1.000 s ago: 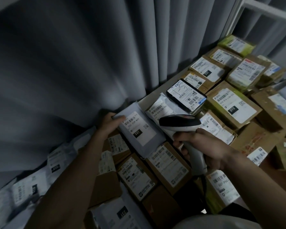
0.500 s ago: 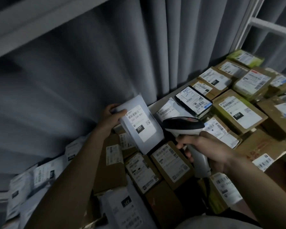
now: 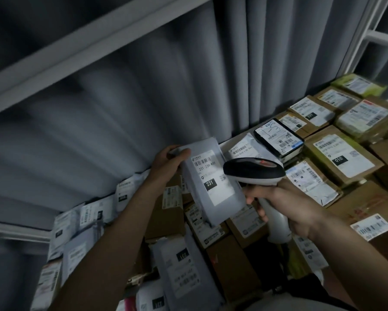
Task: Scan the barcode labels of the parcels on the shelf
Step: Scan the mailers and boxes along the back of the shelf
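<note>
Grey parcel point(image 3: 213, 185) with white barcode label point(image 3: 213, 176) reading 231, held tilted above the shelf's heap, label face turned toward the scanner. Gripped at its upper left corner by the left hand point(image 3: 168, 162), thumb over the front edge, other fingers hidden behind. Right hand point(image 3: 287, 203) wrapped around the pale handle of the barcode scanner point(image 3: 255, 173), fingers curled round it; dark scanner head just beside the label's right edge, overlapping the parcel in view; touching or apart cannot be told. Under both hands, cardboard boxes point(image 3: 249, 223) with white labels, packed close together. Right of the scanner, a labelled box point(image 3: 309, 182), then a larger carton marked 010 point(image 3: 338, 158). Behind the scanner, a black-edged parcel point(image 3: 278, 136) with handwriting on its label, lying on a white mailer point(image 3: 242, 149). Further back right, more labelled cartons point(image 3: 312, 112) and a green-yellow package point(image 3: 359, 84). Lower left, grey poly bags point(image 3: 85, 225) with labels, piled loosely. Behind everything, a grey pleated curtain point(image 3: 188, 86); above, a pale shelf beam point(image 3: 87, 52) slanting across; at upper right, a white rack frame point(image 3: 363, 39).
</note>
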